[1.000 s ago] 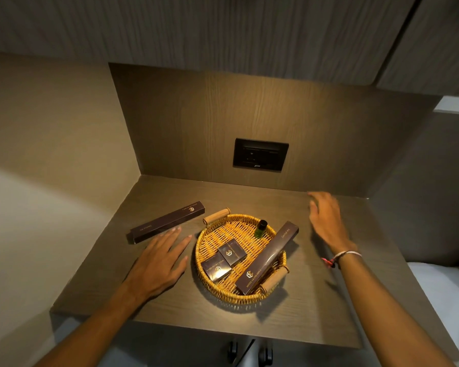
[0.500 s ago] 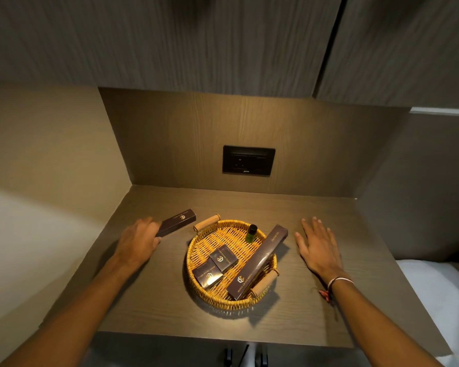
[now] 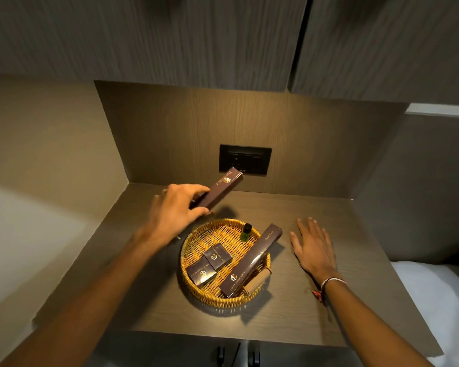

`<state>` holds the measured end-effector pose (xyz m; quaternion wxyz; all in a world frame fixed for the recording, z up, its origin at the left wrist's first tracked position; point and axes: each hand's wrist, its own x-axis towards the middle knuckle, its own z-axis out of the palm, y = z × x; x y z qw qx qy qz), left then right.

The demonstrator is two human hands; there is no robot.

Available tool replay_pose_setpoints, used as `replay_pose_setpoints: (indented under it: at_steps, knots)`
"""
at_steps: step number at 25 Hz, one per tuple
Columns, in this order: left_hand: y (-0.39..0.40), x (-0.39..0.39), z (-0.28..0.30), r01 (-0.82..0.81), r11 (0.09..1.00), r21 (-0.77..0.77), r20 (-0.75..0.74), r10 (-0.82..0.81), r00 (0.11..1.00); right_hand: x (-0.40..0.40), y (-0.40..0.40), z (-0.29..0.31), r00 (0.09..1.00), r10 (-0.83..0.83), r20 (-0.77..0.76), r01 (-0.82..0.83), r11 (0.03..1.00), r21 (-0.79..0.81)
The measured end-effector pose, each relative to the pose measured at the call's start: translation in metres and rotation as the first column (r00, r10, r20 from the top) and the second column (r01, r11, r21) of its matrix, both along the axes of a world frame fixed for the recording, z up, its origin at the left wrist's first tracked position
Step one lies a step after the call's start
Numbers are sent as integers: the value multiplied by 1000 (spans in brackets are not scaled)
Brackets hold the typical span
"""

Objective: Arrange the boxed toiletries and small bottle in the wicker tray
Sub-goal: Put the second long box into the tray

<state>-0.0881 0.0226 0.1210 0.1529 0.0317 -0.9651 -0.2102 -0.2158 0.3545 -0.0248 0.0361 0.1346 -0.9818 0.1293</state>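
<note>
Left hand [image 3: 174, 210] closed around near end of long dark box [image 3: 217, 190], held aloft, tilted, above shelf [image 3: 316, 308] at far left of wicker tray [image 3: 196, 295]. Right hand [image 3: 313, 250] flat on shelf, fingers spread, holding nothing, just right of tray. Inside tray: two small boxes [image 3: 210, 264], small bottle [image 3: 246, 232], second long box [image 3: 251, 260] overhanging far rim.

Advised: lower parallel to second long box, through the bare wicker left of the bottle. Back wall close behind; open room left.

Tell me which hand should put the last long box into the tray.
Left. The left hand already holds the long box lifted just behind the tray, so it likely only needs lowering in. The right hand lies flat and empty on the shelf beside the tray.
</note>
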Motion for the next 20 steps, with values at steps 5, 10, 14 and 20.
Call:
replay_pose_setpoints:
  at_steps: [5,10,14,20]
  knots:
    - [34,-6,-25,65,992,-106,182,-45,982,-2,2,-2,1000,10,24,-10,1000,-11]
    - [37,-11,-42,44,967,-251,138,-9,990,-2,3,-2,1000,11,7,-11,1000,-20]
    - [38,-9,-55,53,955,-293,128,-16,992,-2,2,-1,1000,11,16,-10,1000,-28]
    - [36,-11,-63,42,961,-275,63,-25,998,-2,2,-1,1000,5,16,-5,1000,-24]
